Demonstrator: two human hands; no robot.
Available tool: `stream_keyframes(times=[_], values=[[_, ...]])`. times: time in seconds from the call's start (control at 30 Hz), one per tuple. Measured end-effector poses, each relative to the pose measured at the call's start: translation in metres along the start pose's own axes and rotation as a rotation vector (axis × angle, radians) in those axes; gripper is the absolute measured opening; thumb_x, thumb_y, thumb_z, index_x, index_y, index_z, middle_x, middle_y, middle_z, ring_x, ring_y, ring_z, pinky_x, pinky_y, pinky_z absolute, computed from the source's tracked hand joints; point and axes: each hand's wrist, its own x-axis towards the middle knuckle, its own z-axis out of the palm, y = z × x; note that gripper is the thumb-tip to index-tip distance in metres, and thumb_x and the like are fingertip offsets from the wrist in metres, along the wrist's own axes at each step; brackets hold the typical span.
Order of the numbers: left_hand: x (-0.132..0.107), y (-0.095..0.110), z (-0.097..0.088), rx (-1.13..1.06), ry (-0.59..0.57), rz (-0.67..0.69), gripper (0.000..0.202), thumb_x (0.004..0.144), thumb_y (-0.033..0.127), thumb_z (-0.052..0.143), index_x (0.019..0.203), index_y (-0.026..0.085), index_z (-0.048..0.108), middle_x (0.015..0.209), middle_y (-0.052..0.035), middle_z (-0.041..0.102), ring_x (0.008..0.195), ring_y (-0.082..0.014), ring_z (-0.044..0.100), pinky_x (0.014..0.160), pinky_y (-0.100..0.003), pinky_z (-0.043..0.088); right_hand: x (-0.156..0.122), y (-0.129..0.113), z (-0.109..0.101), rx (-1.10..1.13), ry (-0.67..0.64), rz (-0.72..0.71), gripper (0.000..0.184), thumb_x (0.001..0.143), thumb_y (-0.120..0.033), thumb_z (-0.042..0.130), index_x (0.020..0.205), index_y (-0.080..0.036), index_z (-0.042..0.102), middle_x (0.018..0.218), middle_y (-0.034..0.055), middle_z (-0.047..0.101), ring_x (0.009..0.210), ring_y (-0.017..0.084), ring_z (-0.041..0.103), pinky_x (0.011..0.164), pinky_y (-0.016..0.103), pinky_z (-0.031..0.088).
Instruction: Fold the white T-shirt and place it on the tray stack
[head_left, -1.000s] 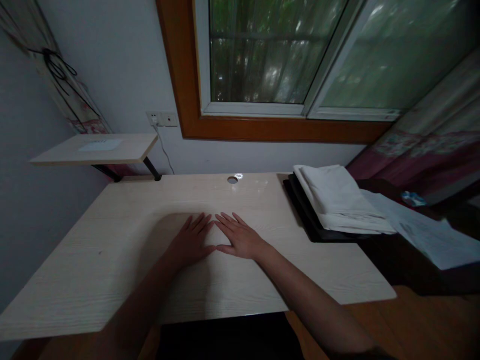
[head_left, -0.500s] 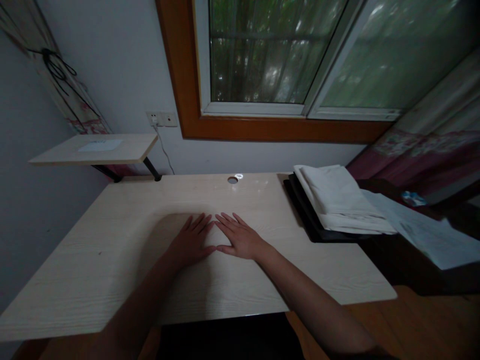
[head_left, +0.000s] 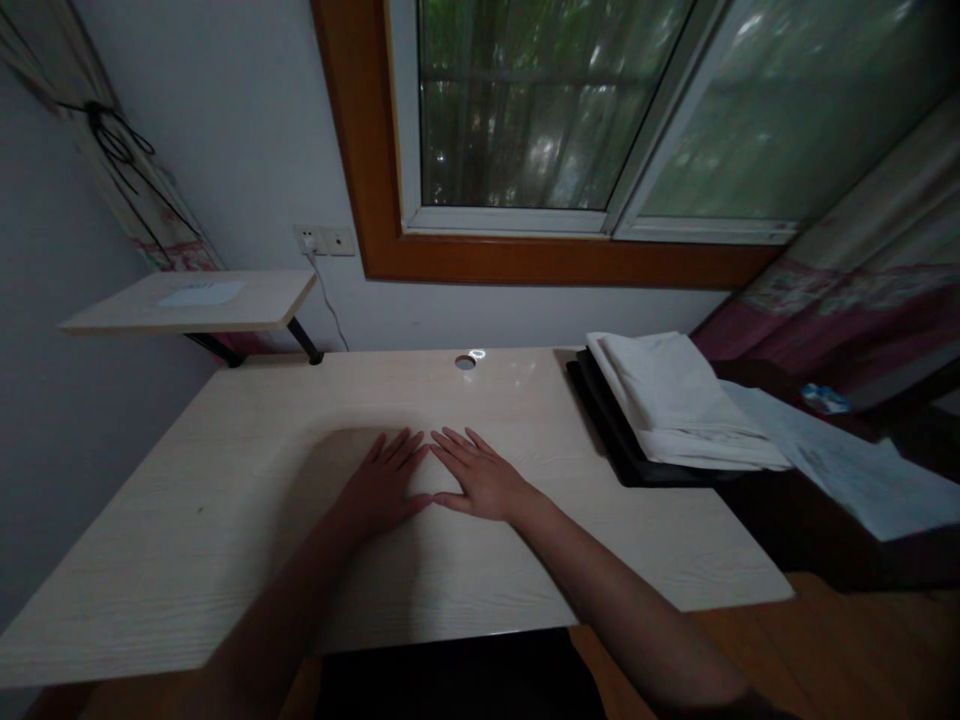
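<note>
My left hand (head_left: 384, 484) lies flat, palm down, on the pale wood-grain desk (head_left: 225, 440), its fingers spread. Beside it my right hand (head_left: 480, 476) rests the same way, palm down with fingers apart. The tips of the thumbs and index fingers meet or nearly meet, framing a small patch of desktop. Neither hand holds anything. Right of my right hand, some way off, a folded white cloth (head_left: 675, 400) sits on top of a flat black item (head_left: 611, 430), whose kind I cannot make out.
A small raised shelf (head_left: 262, 300) with a paper (head_left: 201, 293) on it stands at the back left. A round cable hole (head_left: 466, 362) is near the desk's back edge. Papers (head_left: 847, 460) lie on a dark surface at the right. Behind is a window (head_left: 517, 110).
</note>
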Motion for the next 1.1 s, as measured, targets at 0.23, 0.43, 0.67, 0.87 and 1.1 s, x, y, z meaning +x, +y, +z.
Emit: stream_keyframes(times=[0.23,0.43,0.67,0.87,1.1], values=[[-0.001,-0.0028,0.0044,-0.004,0.025,0.01,0.082,0.095,0.071,0.035,0.159,0.019,0.03,0.167,-0.0111,0.024,0.156,-0.0286,0.016,0.126,-0.052,0.012,-0.0001,0.0011,0.0018,-0.004,0.018,-0.008,0.086,0.096,-0.066,0.055,0.162,-0.02,0.024,0.166,0.0133,0.024,0.154,0.03,0.019,0.126,0.056,0.014],[-0.0013,-0.0007,0.0016,-0.012,0.022,0.0,0.082,0.095,0.072,0.034,0.158,0.02,0.032,0.167,-0.0103,0.025,0.156,-0.029,0.018,0.126,-0.053,0.014,-0.0003,0.0007,0.0015,-0.009,0.009,-0.009,0.087,0.096,-0.065,0.055,0.162,-0.019,0.023,0.166,0.0131,0.023,0.154,0.029,0.018,0.126,0.055,0.014],[-0.0007,-0.0018,0.0034,-0.023,0.024,0.001,0.081,0.095,0.072,0.035,0.158,0.021,0.032,0.167,-0.0098,0.026,0.156,-0.0284,0.017,0.127,-0.053,0.012,-0.0003,0.0001,0.0003,-0.019,0.004,-0.006,0.086,0.097,-0.066,0.054,0.162,-0.02,0.022,0.166,0.0126,0.024,0.154,0.028,0.018,0.126,0.055,0.013],[-0.0009,-0.0015,0.0042,-0.022,0.019,-0.003,0.082,0.095,0.072,0.034,0.158,0.02,0.032,0.167,-0.0102,0.026,0.156,-0.0286,0.016,0.127,-0.053,0.011,0.0001,-0.0004,0.0013,-0.019,-0.003,-0.002,0.086,0.097,-0.068,0.051,0.162,-0.019,0.024,0.166,0.0121,0.023,0.155,0.028,0.017,0.126,0.054,0.013],[-0.0009,-0.0002,0.0036,-0.017,0.023,-0.002,0.081,0.095,0.073,0.033,0.158,0.022,0.032,0.166,-0.0106,0.029,0.156,-0.029,0.018,0.126,-0.053,0.011,0.0003,-0.0013,0.0008,-0.012,-0.006,0.001,0.086,0.096,-0.068,0.052,0.162,-0.02,0.024,0.166,0.0131,0.024,0.154,0.029,0.018,0.126,0.055,0.014]])
